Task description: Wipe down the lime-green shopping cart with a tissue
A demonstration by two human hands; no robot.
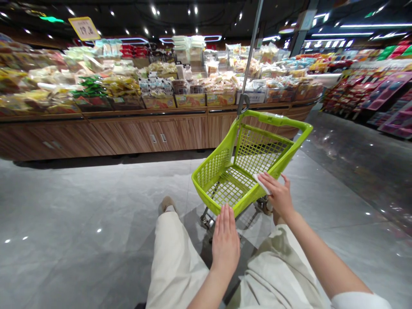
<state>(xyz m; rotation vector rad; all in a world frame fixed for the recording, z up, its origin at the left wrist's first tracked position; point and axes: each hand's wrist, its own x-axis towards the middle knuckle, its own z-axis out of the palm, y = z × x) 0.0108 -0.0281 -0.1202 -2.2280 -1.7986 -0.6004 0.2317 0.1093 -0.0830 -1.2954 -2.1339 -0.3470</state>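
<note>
A lime-green plastic shopping cart (219, 197) with a lattice basket stands on the floor in front of my legs. My left hand (226, 240) rests its outstretched fingertips at the near rim of the basket, the palm turned down. On the right-hand rim lies my right hand (277, 192), pressing a small white cloth or tissue (262, 183) against the green plastic. Part of that white piece is hidden under the fingers. Through the basket's grid the floor shows. A grey pole (252, 51) rises from the cart's handle (267, 116).
A long wooden display counter (180, 131) piled with packaged food runs across the back. A price sign (84, 28) stands above it at the left. More shelves (383, 94) of bright packages are at the right. Shiny grey tiles (80, 206) cover the floor.
</note>
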